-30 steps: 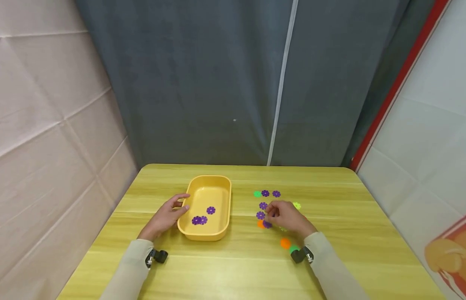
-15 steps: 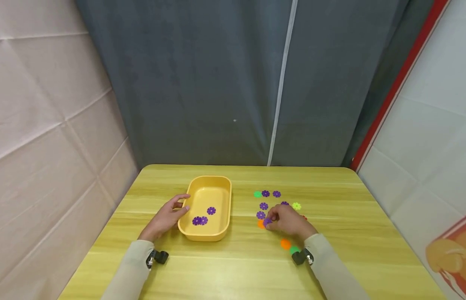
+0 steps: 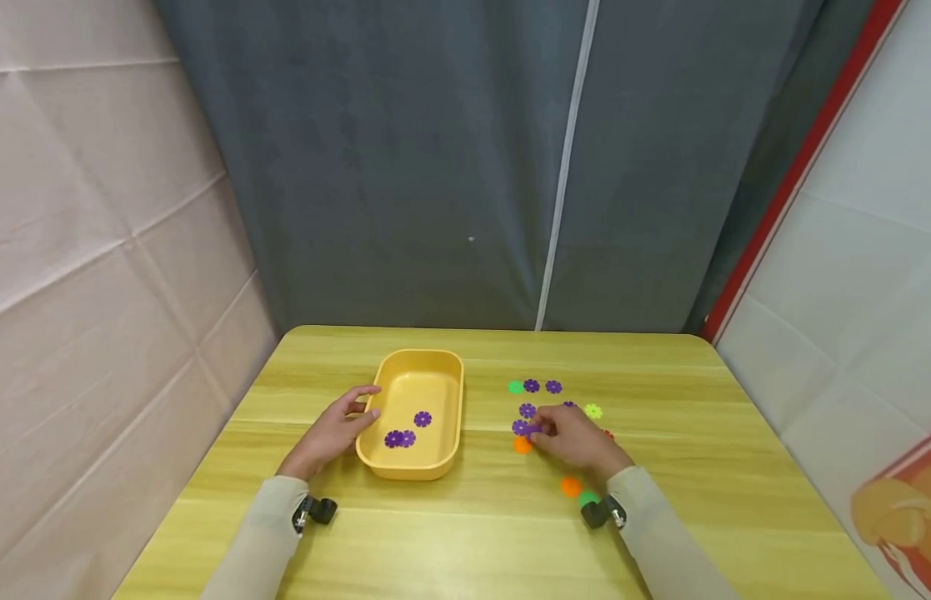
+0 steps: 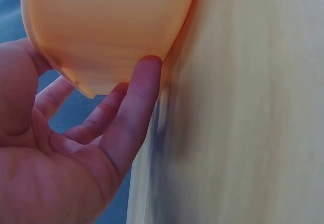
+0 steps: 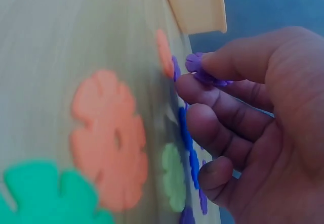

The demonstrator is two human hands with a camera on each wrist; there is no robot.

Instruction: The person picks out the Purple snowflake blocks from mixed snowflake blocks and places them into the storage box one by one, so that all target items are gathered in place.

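A yellow plastic tray (image 3: 423, 357) sits left of centre on the wooden table and holds three purple flower discs (image 3: 422, 419). My left hand (image 3: 357, 415) rests against the tray's left wall (image 4: 111, 27), its relaxed fingers (image 4: 136, 102) touching the outside. My right hand (image 3: 543, 430) pinches a purple flower disc (image 5: 200, 70) between thumb and forefinger, just above the table. Loose discs lie around it: purple ones (image 3: 527, 410), an orange one (image 3: 522, 446) and a yellow-green one (image 3: 593, 411).
More discs lie near my right wrist: orange (image 3: 570, 486) and green (image 3: 588, 498). A green disc (image 3: 515, 387) and two purple ones (image 3: 553, 387) form a row farther back. A grey curtain hangs behind the table (image 3: 660, 533).
My right hand closed its thumb and forefinger on a purple disc beside the orange one and raised it slightly. The left hand stayed against the tray.
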